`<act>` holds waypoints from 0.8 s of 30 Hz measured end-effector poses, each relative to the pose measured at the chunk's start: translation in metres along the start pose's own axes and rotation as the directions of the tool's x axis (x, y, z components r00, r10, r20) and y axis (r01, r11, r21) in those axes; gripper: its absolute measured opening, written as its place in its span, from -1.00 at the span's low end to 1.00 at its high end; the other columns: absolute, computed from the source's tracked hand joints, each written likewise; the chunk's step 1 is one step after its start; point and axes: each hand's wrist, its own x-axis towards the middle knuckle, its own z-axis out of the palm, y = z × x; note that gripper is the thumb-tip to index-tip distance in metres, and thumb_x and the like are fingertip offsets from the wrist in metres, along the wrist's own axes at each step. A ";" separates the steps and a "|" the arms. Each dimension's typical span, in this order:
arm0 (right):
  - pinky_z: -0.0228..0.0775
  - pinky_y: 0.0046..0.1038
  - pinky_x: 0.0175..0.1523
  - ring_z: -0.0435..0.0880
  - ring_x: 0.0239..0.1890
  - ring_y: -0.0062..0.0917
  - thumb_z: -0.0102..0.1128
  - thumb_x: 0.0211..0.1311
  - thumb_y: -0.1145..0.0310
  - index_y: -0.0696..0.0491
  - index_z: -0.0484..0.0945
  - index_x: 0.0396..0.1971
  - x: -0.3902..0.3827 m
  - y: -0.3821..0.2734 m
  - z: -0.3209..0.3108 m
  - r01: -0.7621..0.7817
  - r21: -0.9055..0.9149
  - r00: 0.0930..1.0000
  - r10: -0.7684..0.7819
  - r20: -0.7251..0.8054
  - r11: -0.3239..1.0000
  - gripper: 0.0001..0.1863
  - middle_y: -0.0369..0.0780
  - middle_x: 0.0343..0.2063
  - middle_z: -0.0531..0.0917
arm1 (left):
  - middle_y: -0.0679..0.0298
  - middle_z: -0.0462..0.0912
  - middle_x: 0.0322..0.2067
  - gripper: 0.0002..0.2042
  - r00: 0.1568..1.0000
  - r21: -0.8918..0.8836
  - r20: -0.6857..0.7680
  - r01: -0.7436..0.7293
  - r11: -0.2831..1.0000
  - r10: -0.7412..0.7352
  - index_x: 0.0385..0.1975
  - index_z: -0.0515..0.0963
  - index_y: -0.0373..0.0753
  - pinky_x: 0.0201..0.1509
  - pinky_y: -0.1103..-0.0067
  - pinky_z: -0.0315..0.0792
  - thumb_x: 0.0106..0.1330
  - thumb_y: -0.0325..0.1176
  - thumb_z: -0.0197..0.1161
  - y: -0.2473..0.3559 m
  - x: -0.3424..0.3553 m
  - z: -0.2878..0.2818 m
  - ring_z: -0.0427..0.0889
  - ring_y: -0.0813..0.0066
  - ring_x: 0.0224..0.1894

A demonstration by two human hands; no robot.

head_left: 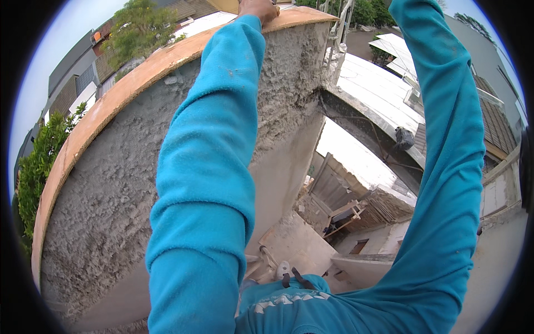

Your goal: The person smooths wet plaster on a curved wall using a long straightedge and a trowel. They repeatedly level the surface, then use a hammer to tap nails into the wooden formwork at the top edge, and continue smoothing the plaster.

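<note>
My left arm, in a blue sleeve, stretches up across a rough grey cement-plastered wall. At its end my left hand is at the upper edge of the view, against an orange-brown board that caps the wall. Its fingers look curled closed; the frame's edge cuts off part of the hand, so what they hold is hidden. My right arm is raised on the right and leaves the view at the top, with the right hand out of sight.
A concrete beam juts from the wall's right end, with a dark lump on it. Far below are a concrete floor, a wooden frame and my shoe. White roofing and trees lie beyond.
</note>
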 end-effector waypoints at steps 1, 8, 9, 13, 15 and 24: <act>0.32 -0.34 0.23 0.52 0.11 -0.32 0.19 0.41 0.18 -0.01 0.35 0.42 -0.008 -0.003 0.003 0.005 -0.077 0.996 0.001 0.084 0.997 -0.38 -0.12 0.16 0.54 | 0.10 0.78 -0.20 -0.74 0.999 -0.090 0.039 0.030 0.996 -0.027 -0.19 0.74 -0.15 -0.08 0.27 0.62 0.34 -0.30 0.09 0.006 0.000 0.001 0.75 0.07 -0.10; 0.37 -0.47 -0.14 0.52 -0.21 -0.52 0.14 0.48 0.16 -0.01 0.28 0.46 -0.042 -0.015 -0.005 -0.163 -0.014 0.977 0.163 0.138 0.987 -0.38 -0.19 -0.10 0.59 | 0.26 0.79 -0.34 -0.71 0.929 -0.540 0.306 0.350 0.765 -0.209 -0.27 0.82 0.03 -0.03 0.34 0.55 0.31 0.05 0.32 0.001 0.005 -0.031 0.73 0.27 -0.20; 0.37 -0.49 -0.19 0.52 -0.26 -0.55 0.13 0.49 0.15 -0.01 0.27 0.46 -0.052 -0.014 0.010 -0.194 0.073 0.980 0.189 0.067 0.978 -0.38 -0.20 -0.13 0.59 | 0.24 0.79 -0.33 -0.71 0.919 -0.487 0.323 0.367 0.793 -0.227 -0.26 0.82 0.03 -0.03 0.34 0.55 0.31 0.05 0.32 0.000 0.001 -0.030 0.73 0.26 -0.19; 0.40 -0.57 -0.40 0.51 -0.44 -0.66 0.10 0.53 0.14 0.00 0.23 0.48 -0.116 -0.061 0.041 -0.327 0.496 0.883 0.447 -0.141 0.804 -0.37 -0.24 -0.28 0.62 | 0.13 0.77 -0.29 -0.75 0.955 0.039 0.104 -0.282 0.959 0.277 -0.29 0.75 -0.12 -0.15 0.30 0.60 0.35 -0.21 0.13 -0.052 -0.010 0.012 0.76 0.20 -0.19; 0.41 -0.61 -0.51 0.51 -0.53 -0.72 0.08 0.55 0.13 0.00 0.21 0.49 -0.173 -0.095 0.052 -0.384 0.673 0.796 0.596 -0.104 0.632 -0.37 -0.26 -0.35 0.63 | 0.15 0.76 -0.33 -0.79 0.992 -0.383 0.126 0.023 0.923 0.028 -0.38 0.76 -0.11 -0.20 0.29 0.57 0.32 -0.20 0.20 -0.036 -0.009 0.018 0.75 0.22 -0.22; 0.34 -0.60 -0.58 0.44 -0.65 -0.73 0.17 0.51 0.25 -0.06 0.08 0.56 -0.372 -0.193 0.083 -0.519 0.852 0.436 0.838 0.327 -0.062 -0.28 -0.31 -0.49 0.56 | 0.40 0.63 -0.47 -0.67 0.850 -0.678 0.521 0.470 0.566 -0.081 -0.20 0.72 -0.32 -0.25 0.58 0.43 0.52 -0.14 0.20 -0.030 -0.007 -0.054 0.51 0.62 -0.40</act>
